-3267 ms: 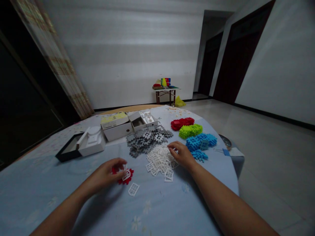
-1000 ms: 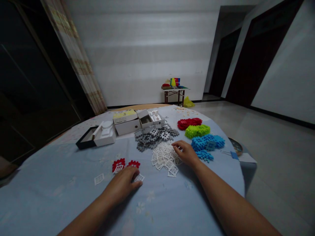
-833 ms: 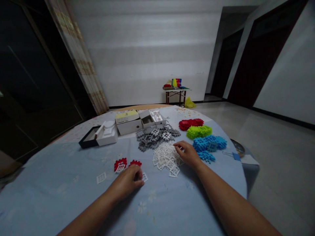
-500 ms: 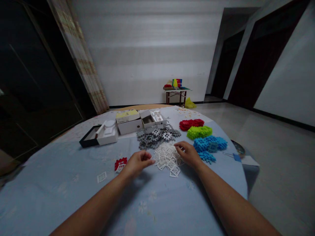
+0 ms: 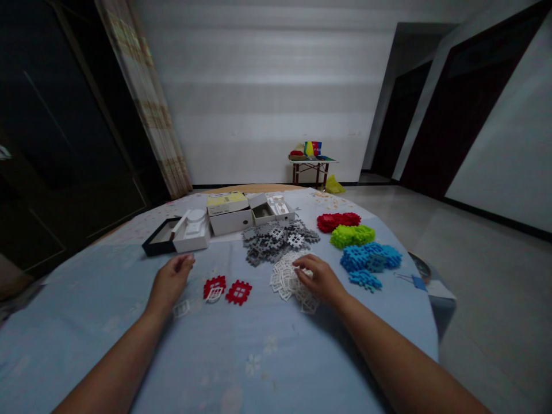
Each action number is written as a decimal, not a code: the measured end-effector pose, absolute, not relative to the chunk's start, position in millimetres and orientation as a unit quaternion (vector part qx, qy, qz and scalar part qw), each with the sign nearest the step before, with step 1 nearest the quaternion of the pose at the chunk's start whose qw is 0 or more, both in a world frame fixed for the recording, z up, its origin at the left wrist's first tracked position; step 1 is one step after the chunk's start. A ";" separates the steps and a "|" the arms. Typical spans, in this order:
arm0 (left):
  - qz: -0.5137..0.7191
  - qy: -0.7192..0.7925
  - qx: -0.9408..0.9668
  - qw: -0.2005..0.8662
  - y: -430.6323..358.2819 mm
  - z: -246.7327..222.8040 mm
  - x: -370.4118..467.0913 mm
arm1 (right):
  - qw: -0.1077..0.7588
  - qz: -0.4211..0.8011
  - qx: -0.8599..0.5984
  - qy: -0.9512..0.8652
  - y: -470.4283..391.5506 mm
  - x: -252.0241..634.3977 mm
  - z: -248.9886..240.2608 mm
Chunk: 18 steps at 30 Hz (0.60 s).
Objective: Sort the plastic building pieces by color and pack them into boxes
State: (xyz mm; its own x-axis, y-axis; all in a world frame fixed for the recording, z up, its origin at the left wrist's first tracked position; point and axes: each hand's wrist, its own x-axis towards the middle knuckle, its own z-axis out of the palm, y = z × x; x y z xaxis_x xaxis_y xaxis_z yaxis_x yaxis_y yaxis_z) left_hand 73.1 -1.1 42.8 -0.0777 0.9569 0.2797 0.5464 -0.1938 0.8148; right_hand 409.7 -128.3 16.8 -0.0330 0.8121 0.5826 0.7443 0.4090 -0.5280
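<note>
My left hand (image 5: 169, 284) is raised over the left of the table, beside two red notched square pieces (image 5: 238, 292). Its thumb and fingers are pressed together; whatever they may hold does not show. A white window-like frame (image 5: 214, 295) lies on the farther-left red piece, and another white frame (image 5: 181, 309) rests near my left wrist. Over a heap of white lattice frames (image 5: 283, 279) is my right hand (image 5: 318, 277), fingers bent, thumb and forefinger slightly apart. I make out nothing between them. My right hand covers part of the heap.
Behind the white heap lies a pile of grey notched pieces (image 5: 276, 241). Red (image 5: 338, 221), lime green (image 5: 352, 235) and blue pieces (image 5: 366, 257) are grouped at the right. White boxes (image 5: 230, 221) and a black-edged tray (image 5: 159, 244) stand at the back left.
My left hand has moved left, away from the white heap, and its fingers have closed. The second red piece has come into view. My right hand has shifted slightly left over the heap.
</note>
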 end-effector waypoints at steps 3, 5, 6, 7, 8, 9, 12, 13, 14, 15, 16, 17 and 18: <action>0.434 0.616 0.625 0.205 3.0 26.5 52.3 | 0.375 0.050 -0.508 -0.774 -124.9 376.7 25.7; 0.429 0.624 0.624 0.194 4.0 19.1 46.8 | 0.313 0.045 -0.483 -0.816 -120.7 353.5 31.9; 0.426 0.627 0.624 0.191 4.4 16.7 45.6 | 0.280 0.037 -0.472 -0.835 -118.2 342.3 34.5; 0.422 0.630 0.625 0.187 4.6 15.0 44.8 | 0.245 0.029 -0.458 -0.854 -115.5 331.5 36.6; 0.418 0.631 0.626 0.186 5.0 14.0 44.3 | 0.218 0.017 -0.452 -0.865 -112.5 321.5 37.9; 0.413 0.634 0.628 0.183 5.6 13.4 43.8 | 0.195 0.001 -0.453 -0.870 -109.3 312.6 38.3; 0.392 0.637 0.640 0.178 9.5 11.0 40.8 | 0.134 -0.048 -0.463 -0.875 -99.7 294.4 34.7; 0.385 0.638 0.643 0.176 11.6 9.2 39.1 | 0.124 -0.062 -0.463 -0.876 -97.0 291.3 32.5; 0.378 0.638 0.647 0.176 14.2 6.6 37.2 | 0.117 -0.075 -0.462 -0.876 -94.9 289.5 30.2; 0.373 0.638 0.650 0.175 17.4 3.0 35.1 | 0.112 -0.085 -0.460 -0.877 -93.4 288.7 28.1; 0.370 0.637 0.654 0.174 21.2 -1.7 32.7 | 0.110 -0.095 -0.456 -0.878 -92.4 288.6 26.2; 0.371 0.637 0.655 0.165 25.8 -7.4 30.0 | 0.108 -0.103 -0.451 -0.880 -91.8 288.9 24.9; 0.377 0.637 0.655 0.152 31.1 -14.2 27.2 | 0.106 -0.110 -0.445 -0.882 -91.4 289.5 24.4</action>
State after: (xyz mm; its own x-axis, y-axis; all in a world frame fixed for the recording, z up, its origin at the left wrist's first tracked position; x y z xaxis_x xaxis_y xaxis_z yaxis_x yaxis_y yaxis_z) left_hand 27.2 31.1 -14.2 -0.0964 0.9493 0.2993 0.7201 -0.1411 0.6794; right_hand 289.5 -91.4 24.4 -0.5812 0.7623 0.2847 0.8089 0.5795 0.0998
